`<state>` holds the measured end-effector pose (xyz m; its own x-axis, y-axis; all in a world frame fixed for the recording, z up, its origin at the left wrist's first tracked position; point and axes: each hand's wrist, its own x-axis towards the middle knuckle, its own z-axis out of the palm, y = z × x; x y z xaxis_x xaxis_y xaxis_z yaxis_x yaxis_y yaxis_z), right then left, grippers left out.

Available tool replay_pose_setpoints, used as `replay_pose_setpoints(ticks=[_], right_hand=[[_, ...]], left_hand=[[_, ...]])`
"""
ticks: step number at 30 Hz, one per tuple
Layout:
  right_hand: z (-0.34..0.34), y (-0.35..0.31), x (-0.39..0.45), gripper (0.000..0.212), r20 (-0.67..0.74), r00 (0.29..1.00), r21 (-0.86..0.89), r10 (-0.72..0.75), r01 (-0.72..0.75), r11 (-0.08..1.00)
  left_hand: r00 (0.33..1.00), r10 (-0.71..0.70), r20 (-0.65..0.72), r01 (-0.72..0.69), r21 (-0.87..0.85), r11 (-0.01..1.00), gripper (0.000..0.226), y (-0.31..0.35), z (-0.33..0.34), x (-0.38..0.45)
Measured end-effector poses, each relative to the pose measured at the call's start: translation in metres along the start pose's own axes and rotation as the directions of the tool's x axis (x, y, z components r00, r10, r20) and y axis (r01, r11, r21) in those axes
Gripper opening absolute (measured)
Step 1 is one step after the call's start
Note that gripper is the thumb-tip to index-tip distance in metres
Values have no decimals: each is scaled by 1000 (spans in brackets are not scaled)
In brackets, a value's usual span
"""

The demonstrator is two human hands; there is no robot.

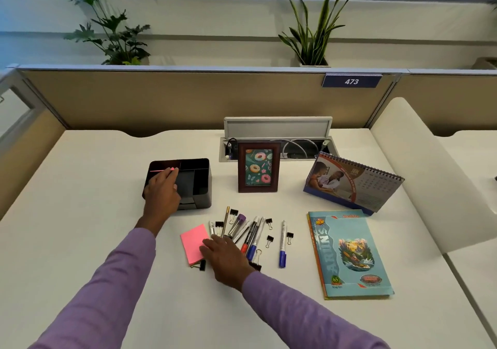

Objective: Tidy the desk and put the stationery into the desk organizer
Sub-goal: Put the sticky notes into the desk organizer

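Note:
A black desk organizer (200,176) stands left of centre on the white desk. My left hand (161,190) reaches over its front and holds a thin pink-red pen (164,170) level above the back left compartment. My right hand (226,260) lies palm down on the desk, its fingers touching the edge of a pink sticky-note pad (192,241). To the right of the pad lies a loose pile of pens and markers (248,234) with several black binder clips (269,240) among them. One blue-capped marker (282,244) lies apart.
A framed doughnut picture (258,167) stands behind the pile, in front of an open cable hatch (277,128). A spiral desk calendar (352,183) and a blue notebook (349,254) sit to the right. Beige partition walls close the back and left.

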<state>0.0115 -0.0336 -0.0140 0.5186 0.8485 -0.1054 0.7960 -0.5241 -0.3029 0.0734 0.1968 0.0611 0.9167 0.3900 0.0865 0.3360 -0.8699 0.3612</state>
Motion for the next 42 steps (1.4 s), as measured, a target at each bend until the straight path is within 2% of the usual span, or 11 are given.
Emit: replay_pose_setpoints(ticks=[3,10,16,20,25,27,30,33,38,42], right_hand=[[3,1,11,60,27,1000,-103,-13,16,995],[8,3,20,51,84,994,-249,-67,86,965],[3,5,25,27,117,980,-447,-161,197,873],[7,7,25,17,117,970,-466,-212,242,851],[-9,9,29,7,-38,980,-368,-197,170,914],[-14,11,31,5,-74,979,-341,-190,154,927],[-16,13,31,8,-92,981,-308,-173,137,941],[-10,12,28,11,-64,983,-314,-171,143,939],[-4,11,20,14,-27,987,-307,-160,144,941],[4,15,14,21,12,990,-322,-139,136,937]], left_hand=[[998,32,-46,-34,-32,999,53,2,2,-14],[991,30,-132,-48,-136,990,50,3,13,-57],[994,-14,-105,-2,-154,988,48,-5,29,-85],[995,-44,-93,29,-159,987,47,-11,32,-91],[992,-66,-106,47,-172,984,44,-15,30,-94],[993,-113,-42,104,-171,980,42,-18,35,-95],[964,-186,188,227,-224,948,46,-24,47,-99],[923,-121,366,178,-125,976,61,-27,60,-103],[907,-97,410,98,20,995,80,-22,68,-105],[906,-105,410,55,132,990,83,-18,68,-102]])
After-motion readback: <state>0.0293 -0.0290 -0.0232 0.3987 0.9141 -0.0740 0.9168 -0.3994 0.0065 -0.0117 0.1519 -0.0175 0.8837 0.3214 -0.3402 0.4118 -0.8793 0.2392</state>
